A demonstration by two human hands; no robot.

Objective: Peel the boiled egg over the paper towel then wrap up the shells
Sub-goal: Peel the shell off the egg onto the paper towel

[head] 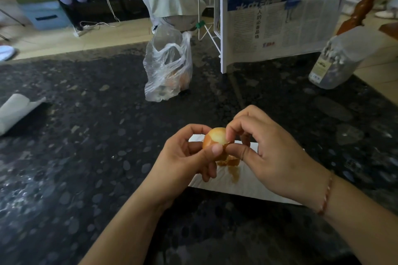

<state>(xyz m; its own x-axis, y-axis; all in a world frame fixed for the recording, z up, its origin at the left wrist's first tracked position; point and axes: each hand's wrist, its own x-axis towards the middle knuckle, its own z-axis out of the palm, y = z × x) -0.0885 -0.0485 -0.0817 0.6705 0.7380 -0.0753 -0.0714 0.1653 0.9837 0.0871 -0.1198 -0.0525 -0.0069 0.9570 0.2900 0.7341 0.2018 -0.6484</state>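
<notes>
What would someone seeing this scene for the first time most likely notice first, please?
Probably the two hands low in the middle: the left hand holds a partly peeled egg while the right hand picks at its shell, above a white paper towel with brown shell bits. Farther back on the dark speckled counter stands a clear plastic bag.

A dark, speckled stone table (86,157) fills the scene. Near the front, right of centre, a white paper towel (237,183) lies flat with brown shell bits (229,162) on it. At the far middle stands a clear plastic bag (168,66). A curled paper sheet (15,112) rests at the left edge, and a clear lidded container (336,64) at the far right.
</notes>
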